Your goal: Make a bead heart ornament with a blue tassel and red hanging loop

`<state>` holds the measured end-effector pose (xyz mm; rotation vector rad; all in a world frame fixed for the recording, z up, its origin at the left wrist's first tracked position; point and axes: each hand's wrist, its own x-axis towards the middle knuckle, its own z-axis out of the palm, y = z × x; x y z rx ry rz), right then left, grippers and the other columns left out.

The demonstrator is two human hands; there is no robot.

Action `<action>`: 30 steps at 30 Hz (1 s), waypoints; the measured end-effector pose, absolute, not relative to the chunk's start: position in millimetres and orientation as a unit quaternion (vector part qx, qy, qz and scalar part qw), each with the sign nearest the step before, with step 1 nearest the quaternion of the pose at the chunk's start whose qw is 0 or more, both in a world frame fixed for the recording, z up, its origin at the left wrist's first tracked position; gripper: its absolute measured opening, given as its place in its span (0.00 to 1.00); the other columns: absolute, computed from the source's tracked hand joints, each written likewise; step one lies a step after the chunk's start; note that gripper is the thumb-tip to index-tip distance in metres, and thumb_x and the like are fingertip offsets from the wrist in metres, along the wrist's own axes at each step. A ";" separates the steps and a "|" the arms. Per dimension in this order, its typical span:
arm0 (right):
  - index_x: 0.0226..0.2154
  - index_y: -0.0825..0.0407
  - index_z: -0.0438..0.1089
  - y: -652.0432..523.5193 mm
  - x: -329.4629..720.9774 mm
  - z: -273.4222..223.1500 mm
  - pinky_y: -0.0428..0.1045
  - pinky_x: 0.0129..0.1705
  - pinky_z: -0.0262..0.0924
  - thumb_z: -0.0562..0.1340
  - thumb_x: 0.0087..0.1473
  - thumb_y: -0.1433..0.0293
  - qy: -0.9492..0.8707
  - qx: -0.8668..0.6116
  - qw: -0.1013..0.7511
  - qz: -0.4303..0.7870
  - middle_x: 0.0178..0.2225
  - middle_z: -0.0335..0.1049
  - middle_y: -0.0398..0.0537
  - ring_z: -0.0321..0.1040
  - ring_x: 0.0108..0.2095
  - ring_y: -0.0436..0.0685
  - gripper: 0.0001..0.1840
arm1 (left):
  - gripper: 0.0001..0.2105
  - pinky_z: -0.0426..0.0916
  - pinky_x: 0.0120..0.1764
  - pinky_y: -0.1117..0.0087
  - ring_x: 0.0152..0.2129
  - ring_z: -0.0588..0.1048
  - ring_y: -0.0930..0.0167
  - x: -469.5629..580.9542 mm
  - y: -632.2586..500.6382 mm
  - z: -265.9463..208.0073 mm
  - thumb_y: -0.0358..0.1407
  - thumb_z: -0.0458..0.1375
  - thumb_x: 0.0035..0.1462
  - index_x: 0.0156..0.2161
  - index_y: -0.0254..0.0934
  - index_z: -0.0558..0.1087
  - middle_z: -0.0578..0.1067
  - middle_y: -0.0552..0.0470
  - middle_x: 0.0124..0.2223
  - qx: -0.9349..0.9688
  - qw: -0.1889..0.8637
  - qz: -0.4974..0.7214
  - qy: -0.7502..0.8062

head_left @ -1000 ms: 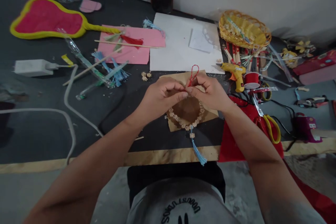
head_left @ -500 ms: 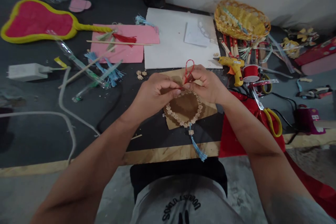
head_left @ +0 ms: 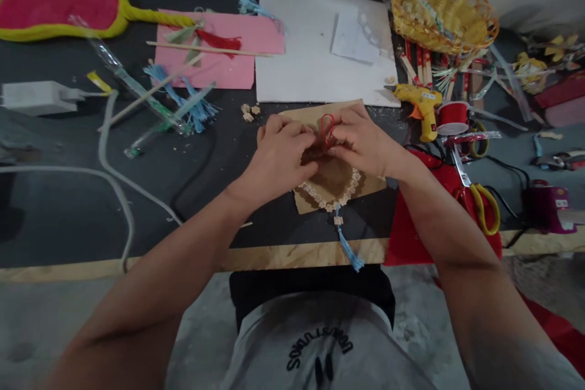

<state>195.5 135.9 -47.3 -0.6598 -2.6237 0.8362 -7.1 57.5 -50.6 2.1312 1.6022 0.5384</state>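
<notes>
A ring of small pale flower-shaped beads lies over a piece of brown cardboard. From its lower edge hang a pale bead and a light blue tassel, which reaches over the table's front edge. My left hand curls over the ring's upper left part, covering it; the fingertips are partly hidden. On the other side, my right hand pinches the base of a red cord loop at the top of the ring. The loop stands up between both hands.
Behind lies a white board. To the right are a yellow glue gun, a red thread spool, yellow-handled scissors and a wicker basket. On the left are a white adapter and blue tassels.
The camera view has shifted, so the table items sit higher in the picture. My left hand has opened from a close pinch into a wider curl over the ring. The right keeps the red cord.
</notes>
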 end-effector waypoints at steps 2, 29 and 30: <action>0.33 0.49 0.72 136.4 194.6 -49.5 0.66 0.61 0.51 0.61 0.58 0.71 -0.912 -0.229 0.160 0.299 0.45 0.70 0.50 0.63 0.51 0.63 0.03 | 0.07 0.56 0.55 0.47 0.52 0.63 0.52 -5.2 57.6 -50.8 0.36 0.59 0.53 0.37 0.39 0.77 0.74 0.45 0.44 0.761 0.215 0.192 0.581; 0.33 0.51 0.69 144.8 198.2 -51.1 0.47 0.37 0.61 0.67 0.53 0.52 -0.692 -0.369 0.333 0.524 0.32 0.69 0.43 0.64 0.35 0.51 0.19 | 0.08 0.58 0.53 0.48 0.51 0.66 0.52 -11.7 60.5 -55.9 0.38 0.60 0.54 0.38 0.41 0.79 0.77 0.44 0.48 0.751 0.215 0.216 0.585; 0.33 0.51 0.69 144.8 198.0 -52.5 0.47 0.36 0.61 0.68 0.53 0.51 -0.688 -0.369 0.334 0.528 0.32 0.69 0.43 0.64 0.34 0.51 0.20 | 0.08 0.59 0.54 0.48 0.51 0.66 0.52 -11.5 60.7 -55.4 0.38 0.60 0.54 0.38 0.41 0.79 0.77 0.44 0.48 0.750 0.216 0.219 0.585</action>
